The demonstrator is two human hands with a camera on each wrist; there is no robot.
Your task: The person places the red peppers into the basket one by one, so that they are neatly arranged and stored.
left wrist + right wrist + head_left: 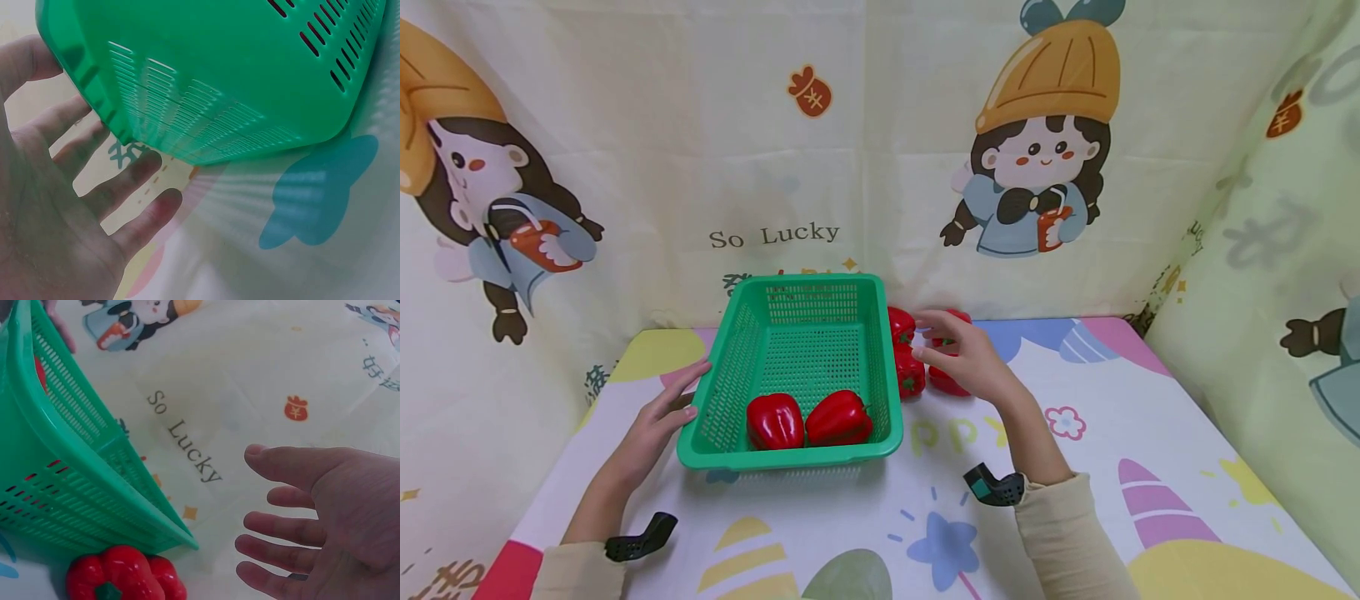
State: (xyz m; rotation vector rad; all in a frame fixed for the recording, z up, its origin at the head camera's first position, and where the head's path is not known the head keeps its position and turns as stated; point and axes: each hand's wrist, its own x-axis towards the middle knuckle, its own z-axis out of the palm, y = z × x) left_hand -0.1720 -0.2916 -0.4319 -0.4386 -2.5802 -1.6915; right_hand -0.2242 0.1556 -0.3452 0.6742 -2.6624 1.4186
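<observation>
Peppers [910, 372], red and glossy, lie closest to the right hand [968, 358], whose fingers point leftward, slack and holding nothing. Two of them sit just left of its fingertips, in the strip between hand and basket [790, 458], one behind the other along the basket's right side. Two more show partly behind the hand in the head view; how high the hand is above them I cannot tell. In the right wrist view, the fingers are apart from the pepper beside the basket. That pepper's green stem faces the wearer's side; how the half-hidden ones are turned is unclear.

Further left stands the green basket, its long axis running away from the person. Inside, at the near end, two peppers rest side by side. Across it, the left hand [653, 427] lies along the left rim, thumb and fingers outstretched, touching without clasping. So the right hand is clearly nearer the loose peppers, with the basket's width between them and the left.

Beneath everything spreads a patterned tablecloth [827, 525]; behind hangs a printed backdrop [887, 167].
</observation>
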